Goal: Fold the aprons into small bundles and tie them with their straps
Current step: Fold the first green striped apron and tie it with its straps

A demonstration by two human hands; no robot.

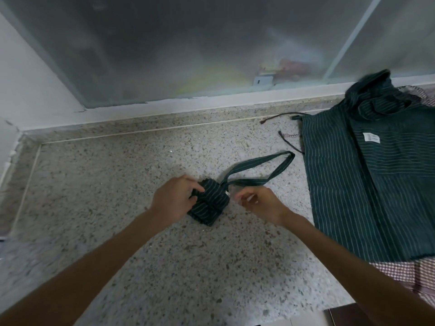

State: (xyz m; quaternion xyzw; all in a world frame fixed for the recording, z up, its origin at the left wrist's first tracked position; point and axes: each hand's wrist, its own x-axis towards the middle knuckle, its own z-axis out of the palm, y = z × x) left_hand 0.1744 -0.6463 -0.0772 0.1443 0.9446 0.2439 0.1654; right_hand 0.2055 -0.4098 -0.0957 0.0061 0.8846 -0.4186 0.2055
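Left hand grips one bundle; one apron flat

Domestic setting, most likely a home kitchen or utility corner. Speckled terrazzo-type stone surface with a raised lip along its back and left edges, built into a corner of white painted wall. Behind it, a frosted sliding window in a pale metal frame; blurred coloured shapes show through the glass, not identifiable. Household textiles lie on the right side: a dark green striped apron over a red checked cloth.
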